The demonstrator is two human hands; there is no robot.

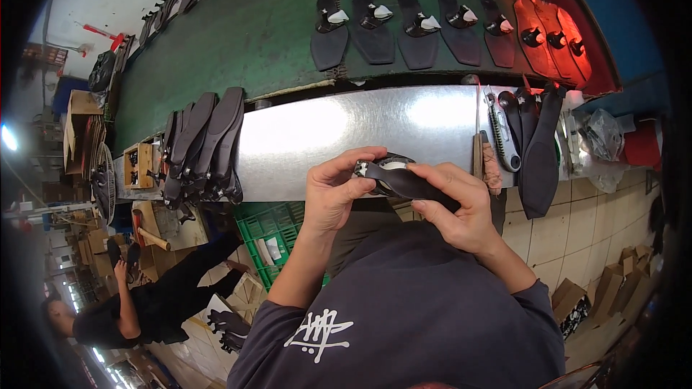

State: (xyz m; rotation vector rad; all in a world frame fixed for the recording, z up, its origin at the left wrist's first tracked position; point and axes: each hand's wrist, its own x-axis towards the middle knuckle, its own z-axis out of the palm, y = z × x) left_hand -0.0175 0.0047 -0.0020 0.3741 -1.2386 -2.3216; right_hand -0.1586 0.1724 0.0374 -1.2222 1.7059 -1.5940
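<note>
Over the near edge of the metal bench (pixel 288 133), I hold a black sandal (pixel 404 183) with both hands. My left hand (pixel 335 186) grips its left end between thumb and fingers, where a small black-and-white bit shows. My right hand (pixel 458 205) is closed on the other end, with its fingertips by a pale strip (pixel 393 166) along the upper edge. The fingers partly cover the sandal. To the left on the bench lies a pile of black sandal soles (pixel 194 137).
Behind the bench, a green conveyor belt (pixel 238 36) carries a row of sandals (pixel 418 43), some under red light. At right lie a utility knife (pixel 504 133) and more black soles (pixel 539 166). A green crate (pixel 277 238) stands below left, near another person (pixel 144 310).
</note>
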